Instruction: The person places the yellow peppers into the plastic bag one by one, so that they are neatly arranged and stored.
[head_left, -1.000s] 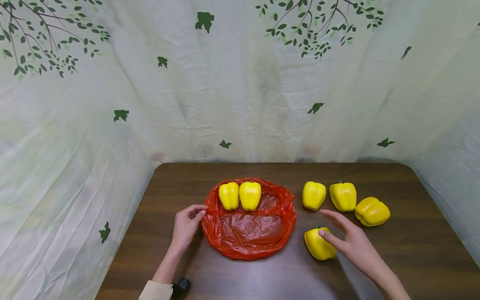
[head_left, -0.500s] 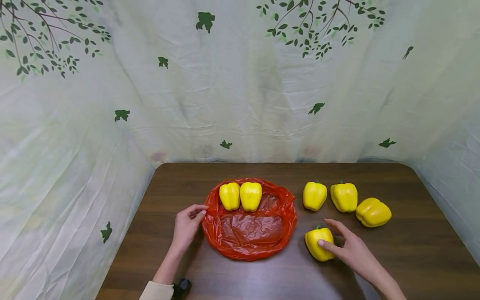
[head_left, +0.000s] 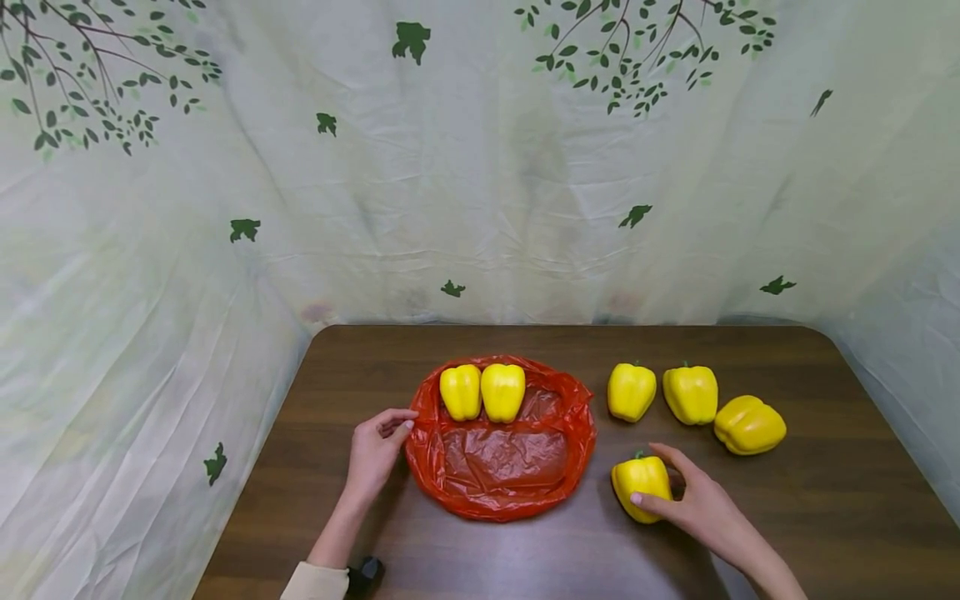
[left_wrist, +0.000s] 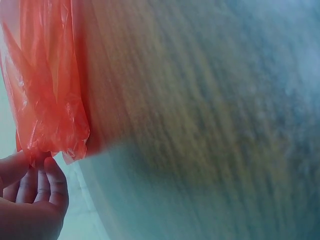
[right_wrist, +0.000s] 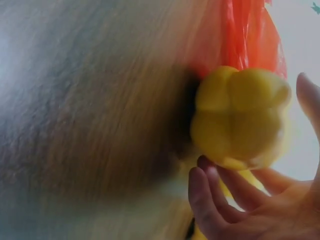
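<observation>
Bag rim point(head_left: 498, 507), red and crinkled, is pinched by the left hand point(head_left: 373, 454); the right hand point(head_left: 701, 504) spreads a loose, unclosed grip around a yellow pepper point(head_left: 637, 483) on the desk point(head_left: 480, 567).

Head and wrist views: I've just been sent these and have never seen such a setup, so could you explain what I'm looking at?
There is no machine here, just a person's two bare hands. The wide view comes from a camera worn on the head, looking forward and down. The two close views come from cameras on the wrists, each watching that hand's work.

On the brown table sits an open red plastic bag with two yellow peppers inside. Three more peppers lie to its right. The left hand pinches the bag's edge. The right hand reaches around another pepper on the table. The right wrist view shows a gap between the thumb and that pepper, so it does not look firmly held.
</observation>
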